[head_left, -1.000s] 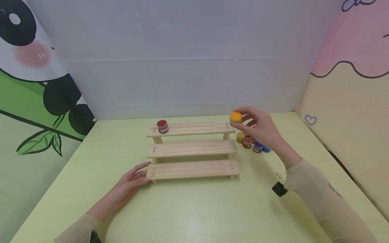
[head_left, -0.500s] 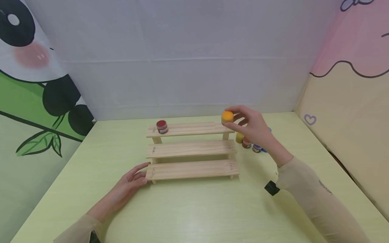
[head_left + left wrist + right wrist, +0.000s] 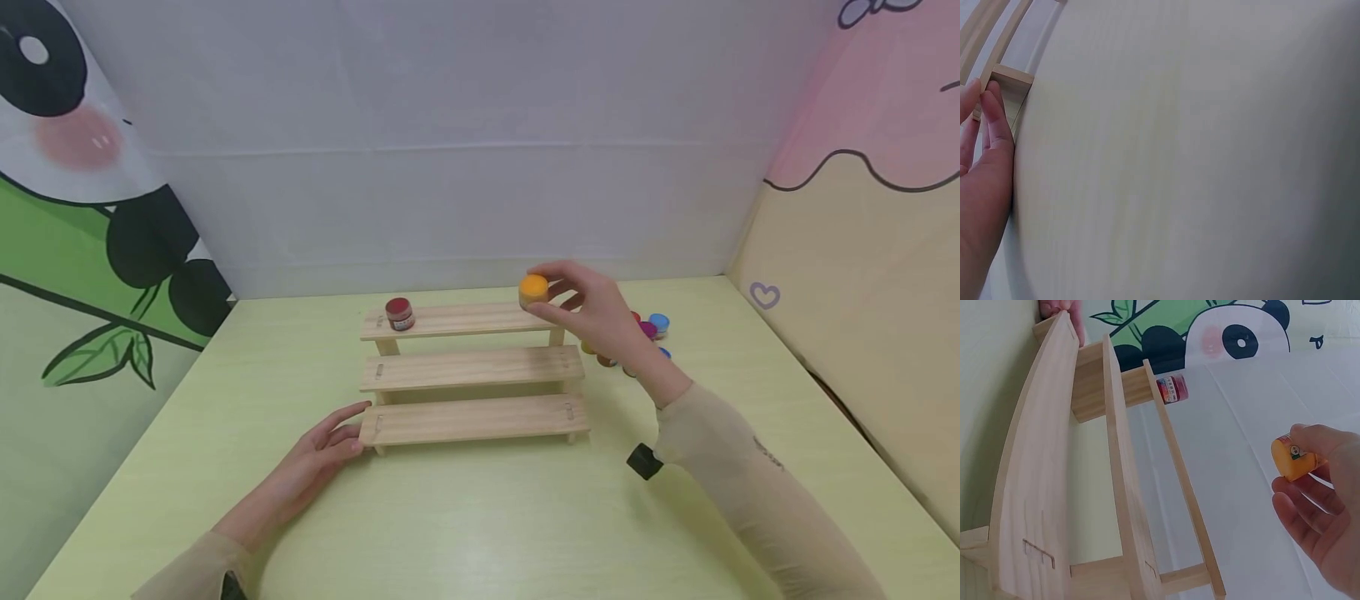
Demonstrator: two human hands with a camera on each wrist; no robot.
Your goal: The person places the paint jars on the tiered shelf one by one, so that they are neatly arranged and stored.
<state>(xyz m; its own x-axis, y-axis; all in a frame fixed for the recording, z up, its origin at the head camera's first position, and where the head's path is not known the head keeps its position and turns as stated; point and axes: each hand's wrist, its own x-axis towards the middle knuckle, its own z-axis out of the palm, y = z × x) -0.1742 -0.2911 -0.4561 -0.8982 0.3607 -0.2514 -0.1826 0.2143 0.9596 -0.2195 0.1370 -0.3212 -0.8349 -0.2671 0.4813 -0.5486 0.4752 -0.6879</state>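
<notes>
A three-tier wooden shelf (image 3: 472, 419) stands on the table, its steps rising toward the back. My left hand (image 3: 321, 454) pinches the left end of the lowest board, thumb and fingers on either side of it in the left wrist view (image 3: 988, 156). Between thumb and fingers, my right hand (image 3: 592, 312) holds a small paint jar with an orange-yellow lid (image 3: 533, 289). That jar is above the right part of the top board, and the right wrist view shows it apart from the wood. A dark red paint jar (image 3: 400, 314) stands at the top board's left end.
Several more paint jars, among them one with a blue lid (image 3: 659, 323), are grouped on the table right of the shelf, partly behind my right hand and forearm. A pale wall (image 3: 480, 208) rises behind the table (image 3: 465, 517). Printed cartoon panels flank both sides.
My right hand has carried the orange-yellow jar leftward, from the right end of the top board to further in over it. My left hand and the dark red jar stay in place.
</notes>
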